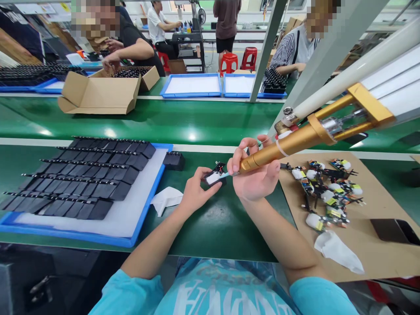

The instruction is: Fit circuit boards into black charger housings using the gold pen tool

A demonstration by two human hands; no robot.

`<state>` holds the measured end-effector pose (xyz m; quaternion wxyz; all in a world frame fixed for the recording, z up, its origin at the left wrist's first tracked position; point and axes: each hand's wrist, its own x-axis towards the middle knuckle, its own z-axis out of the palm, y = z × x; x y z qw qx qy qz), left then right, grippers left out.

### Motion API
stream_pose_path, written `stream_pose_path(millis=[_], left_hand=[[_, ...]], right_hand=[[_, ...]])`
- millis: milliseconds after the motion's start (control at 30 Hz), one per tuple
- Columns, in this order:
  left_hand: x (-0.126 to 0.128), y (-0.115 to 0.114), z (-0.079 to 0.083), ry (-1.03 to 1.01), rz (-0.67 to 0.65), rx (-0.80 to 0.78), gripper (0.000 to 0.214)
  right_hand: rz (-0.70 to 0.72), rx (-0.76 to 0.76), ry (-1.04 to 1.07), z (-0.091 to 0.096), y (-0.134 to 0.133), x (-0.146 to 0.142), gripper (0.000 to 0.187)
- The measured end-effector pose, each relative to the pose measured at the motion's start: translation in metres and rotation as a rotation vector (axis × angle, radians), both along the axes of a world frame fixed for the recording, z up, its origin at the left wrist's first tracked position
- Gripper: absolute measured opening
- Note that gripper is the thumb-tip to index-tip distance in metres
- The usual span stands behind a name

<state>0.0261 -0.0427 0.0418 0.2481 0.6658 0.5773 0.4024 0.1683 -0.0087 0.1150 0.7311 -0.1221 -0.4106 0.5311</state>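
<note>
My left hand (198, 191) grips a small black plastic housing (223, 180) low over the green bench, thumb and fingers on its sides. White material and bits of red wire show inside it. In my right hand (254, 175) is a gold cylindrical dispensing tool (278, 148), slanting down to the left. Its thin pale-blue nozzle (225, 175) reaches the housing's open top; whether it touches the inside I cannot tell. Just beyond my left hand stands another black housing piece (174, 161). A crumpled white cloth (167, 197) lies beside my left wrist.
At left, a blue-rimmed tray (141, 223) holds rows of black housings (95, 175). Wired electronic parts (328, 188), a white cloth (339, 252) and a dark phone (395, 230) lie on cardboard (292, 205) at right. Across the green conveyor (183, 120), people work near an open carton (105, 92).
</note>
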Motion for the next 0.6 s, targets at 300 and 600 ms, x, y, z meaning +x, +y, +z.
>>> stream_pose_path(millis=[300, 600], left_hand=[[-0.025, 0.021, -0.015, 0.23, -0.204, -0.27, 0.032], [-0.016, 0.046, -0.041, -0.173, -0.353, -0.241, 0.048]], right_hand=[[-0.065, -0.02, 0.001, -0.002, 0.011, 0.004, 0.043], [-0.068, -0.007, 0.021, -0.003, 0.014, 0.005, 0.04]])
